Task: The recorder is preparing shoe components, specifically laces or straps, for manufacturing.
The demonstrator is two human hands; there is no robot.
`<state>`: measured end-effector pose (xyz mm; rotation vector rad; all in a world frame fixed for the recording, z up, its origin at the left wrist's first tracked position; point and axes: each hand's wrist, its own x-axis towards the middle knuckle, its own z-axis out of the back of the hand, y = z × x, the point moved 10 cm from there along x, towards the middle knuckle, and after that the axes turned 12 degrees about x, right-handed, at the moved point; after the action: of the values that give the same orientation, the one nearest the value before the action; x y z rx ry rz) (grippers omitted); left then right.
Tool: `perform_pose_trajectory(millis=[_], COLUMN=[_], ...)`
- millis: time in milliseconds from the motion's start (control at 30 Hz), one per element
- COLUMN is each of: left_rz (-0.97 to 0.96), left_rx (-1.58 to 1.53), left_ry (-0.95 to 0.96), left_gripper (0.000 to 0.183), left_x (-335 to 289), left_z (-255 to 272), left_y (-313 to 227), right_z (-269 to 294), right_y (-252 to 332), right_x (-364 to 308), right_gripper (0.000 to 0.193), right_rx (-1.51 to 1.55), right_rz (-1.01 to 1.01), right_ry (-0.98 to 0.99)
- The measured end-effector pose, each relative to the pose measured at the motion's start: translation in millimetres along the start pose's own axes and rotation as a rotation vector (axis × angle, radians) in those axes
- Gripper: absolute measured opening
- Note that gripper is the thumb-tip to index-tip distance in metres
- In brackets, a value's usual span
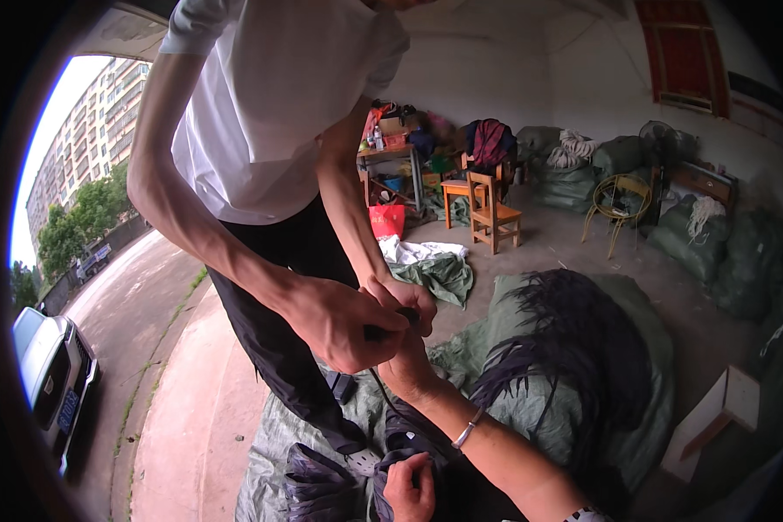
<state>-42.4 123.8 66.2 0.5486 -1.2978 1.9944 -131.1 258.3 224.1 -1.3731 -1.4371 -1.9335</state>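
Daylight from L; sky [74,74] blown out, w/ blue-violet fringe at rim. Shirt [270,113] bright. Room dim toward far R, sacks [748,270] murky, detail lost in shadow. Fisheye bends bldg [104,109] & car [56,374] at L; corners blk.

Right hand [409,370] ahead, at co-worker's hands [344,331]; left hand [409,489] nearer, just right of strip bundle [316,484]. Sheeting [265,461] on ground; strip heap [605,357] on it, right. Co-worker [270,122] beyond, left of centre. Behind heap: wooden chair [496,216]; table [383,154] farther back, left. Stuffed sacks [565,186] right rear. Car [59,370] far left, apartment block [83,126] beyond.
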Motion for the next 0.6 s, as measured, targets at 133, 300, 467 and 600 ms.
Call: perform_pose_trajectory(millis=[133,300,467,600], left_rz=[0.012,-0.004,-0.01,-0.015], left_rx=[-0.052,-0.031,-0.018,-0.057], left_ry=[0.002,0.025,0.039,0.041], left_gripper=[0.014,0.014,0.014,0.014], left_x=[1,2,1,3], left_z=[-4,-4,-6,-7], left_y=[-5,-6,-8,-13], right_z=[-11,-8,8,19], right_y=[27,36,16,-6], right_x=[7,15,31,40], right_gripper=[0.06,0.045,0.041,0.039], right_rx=[-0.882,-0.891,-0.518,-0.226], right_rz=[0.455,0.446,0.188,-0.016], right_ry=[0.035,-0.105,-0.185,-0.248])
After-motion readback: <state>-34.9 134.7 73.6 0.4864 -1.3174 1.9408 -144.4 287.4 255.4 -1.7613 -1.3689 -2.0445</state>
